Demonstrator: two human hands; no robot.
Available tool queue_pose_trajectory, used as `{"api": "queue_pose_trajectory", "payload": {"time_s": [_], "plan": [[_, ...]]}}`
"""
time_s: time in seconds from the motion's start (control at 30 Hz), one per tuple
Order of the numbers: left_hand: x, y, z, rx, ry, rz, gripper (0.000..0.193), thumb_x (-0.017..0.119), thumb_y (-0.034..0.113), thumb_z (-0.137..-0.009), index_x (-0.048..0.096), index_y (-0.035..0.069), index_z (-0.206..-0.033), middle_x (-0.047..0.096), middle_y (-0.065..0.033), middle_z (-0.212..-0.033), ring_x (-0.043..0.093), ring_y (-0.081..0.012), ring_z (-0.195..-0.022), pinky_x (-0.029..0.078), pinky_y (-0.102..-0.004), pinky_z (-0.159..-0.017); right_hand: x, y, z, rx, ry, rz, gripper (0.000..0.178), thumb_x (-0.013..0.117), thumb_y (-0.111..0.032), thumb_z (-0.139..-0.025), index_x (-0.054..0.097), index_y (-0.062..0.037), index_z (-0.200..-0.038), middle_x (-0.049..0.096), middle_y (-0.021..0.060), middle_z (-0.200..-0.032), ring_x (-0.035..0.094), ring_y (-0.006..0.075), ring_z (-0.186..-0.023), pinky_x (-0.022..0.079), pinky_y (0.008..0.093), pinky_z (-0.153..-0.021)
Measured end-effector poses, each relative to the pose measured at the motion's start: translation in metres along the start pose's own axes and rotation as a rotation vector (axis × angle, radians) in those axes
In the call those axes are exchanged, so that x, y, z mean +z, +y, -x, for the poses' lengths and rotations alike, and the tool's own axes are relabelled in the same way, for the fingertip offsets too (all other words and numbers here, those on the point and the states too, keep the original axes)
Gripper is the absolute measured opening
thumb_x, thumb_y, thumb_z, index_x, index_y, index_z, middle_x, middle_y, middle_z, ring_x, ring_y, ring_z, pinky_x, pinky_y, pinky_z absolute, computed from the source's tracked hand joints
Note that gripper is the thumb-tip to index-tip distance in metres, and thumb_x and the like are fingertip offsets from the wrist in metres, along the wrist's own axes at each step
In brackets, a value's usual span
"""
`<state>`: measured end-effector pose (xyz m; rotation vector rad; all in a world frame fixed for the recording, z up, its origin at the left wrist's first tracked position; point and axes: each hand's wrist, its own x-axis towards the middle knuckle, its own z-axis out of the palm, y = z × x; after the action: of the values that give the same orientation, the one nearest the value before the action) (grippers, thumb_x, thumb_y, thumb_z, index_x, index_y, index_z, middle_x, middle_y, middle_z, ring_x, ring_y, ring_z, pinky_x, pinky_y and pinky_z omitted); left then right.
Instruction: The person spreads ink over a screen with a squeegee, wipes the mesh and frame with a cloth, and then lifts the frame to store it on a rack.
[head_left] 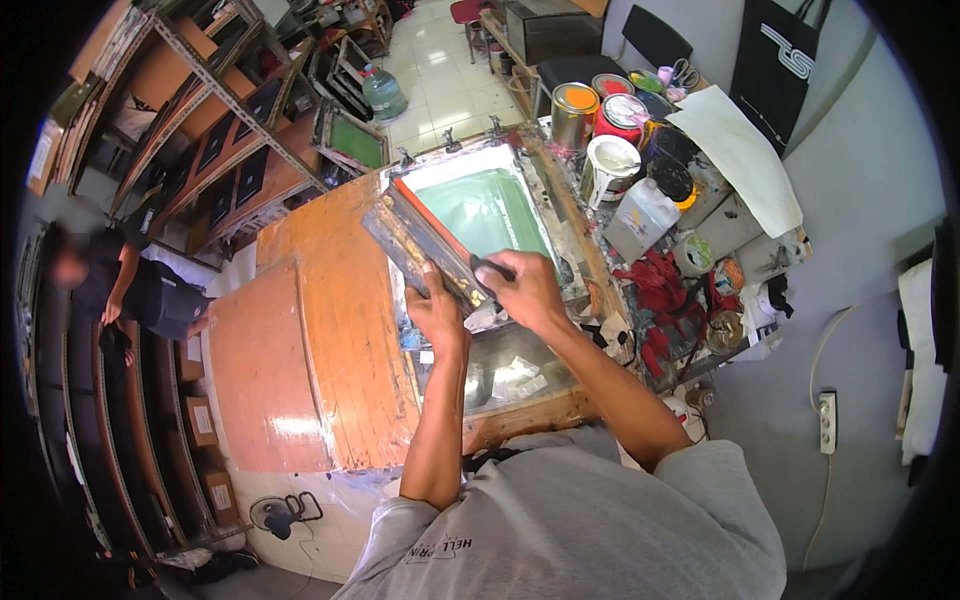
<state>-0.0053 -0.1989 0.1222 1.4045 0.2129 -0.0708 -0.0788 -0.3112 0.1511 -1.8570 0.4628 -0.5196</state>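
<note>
A long squeegee [408, 240] with an ink-stained grey handle and a reddish-orange blade edge is held tilted above the table. My left hand [438, 312] is closed around its lower part, thumb on the near face. At its right end my right hand [528, 292] is closed on a small black piece [490, 268], pressed close to the blade edge; whether that is a scraper or a cloth I cannot tell. Beneath and beyond the squeegee lies a printing screen [490, 210] with green mesh and a white border, partly hidden by the squeegee and my hands.
Paint cans [574, 112], a white tub [612, 165] and a plastic jug [640, 220] crowd the right side. Red rags [655, 285] lie nearer me. Wooden boards [340, 330] cover the table's left. Another person [130, 280] stands by shelves at far left.
</note>
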Motion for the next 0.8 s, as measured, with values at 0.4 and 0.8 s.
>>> {"api": "queue_pose_trajectory", "payload": {"time_s": [0.4,0.8], "plan": [[-0.031,0.039,-0.012,-0.749,-0.875,0.975,0.048,0.056,0.037,-0.099,0.055,-0.01,-0.113,0.049,-0.0048,-0.071,0.045,-0.0107,-0.051,0.039,-0.0202,-0.038,-0.065,-0.036,0.022,-0.186,-0.001,-0.118,0.027,0.051,-0.01,-0.102,0.069,-0.0005,-0.119,0.064,0.0042,-0.091,0.06,0.0124,-0.094,0.048,0.0279,-0.086],[-0.071,0.014,0.048,-0.949,-0.445,0.606,0.05,0.049,0.051,-0.1,0.055,0.005,-0.12,0.061,-0.0111,-0.081,0.062,-0.0141,-0.055,0.049,-0.0206,-0.04,0.023,-0.059,0.046,-0.73,-0.105,0.006,0.019,0.076,0.001,-0.079,0.069,0.001,-0.096,0.061,0.0102,-0.089,0.065,0.022,-0.08,0.054,0.0304,-0.067]]}}
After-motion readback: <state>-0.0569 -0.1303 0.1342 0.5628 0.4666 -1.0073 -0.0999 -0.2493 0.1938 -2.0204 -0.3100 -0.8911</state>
